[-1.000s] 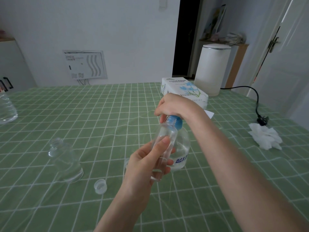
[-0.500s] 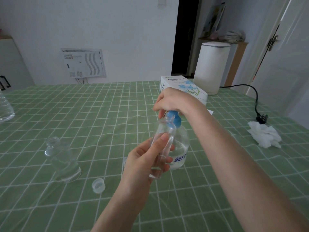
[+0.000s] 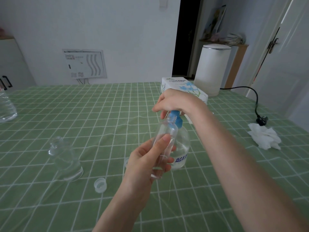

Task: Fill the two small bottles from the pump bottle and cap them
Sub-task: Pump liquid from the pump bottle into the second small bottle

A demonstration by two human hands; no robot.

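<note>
A clear pump bottle [image 3: 181, 148] with a blue pump head stands on the green checked tablecloth, partly filled with clear liquid. My right hand [image 3: 173, 102] rests on top of the pump head, fingers curled over it. My left hand [image 3: 147, 163] grips a small clear bottle [image 3: 164, 141], tilted, with its open neck up against the blue nozzle. A second small clear bottle [image 3: 66, 158] stands uncapped at the left. A clear cap [image 3: 100, 185] lies on the cloth between them.
A tissue box [image 3: 182, 87] sits behind my right hand, with a white bin [image 3: 211, 69] beyond the table's far edge. A crumpled tissue [image 3: 264, 138] and a black plug [image 3: 260, 120] lie at the right. A large water bottle [image 3: 5, 108] stands at the far left.
The view has shifted slightly. My right hand stays on the pump head and my left hand keeps the small bottle at the nozzle; the pump head looks slightly higher.
</note>
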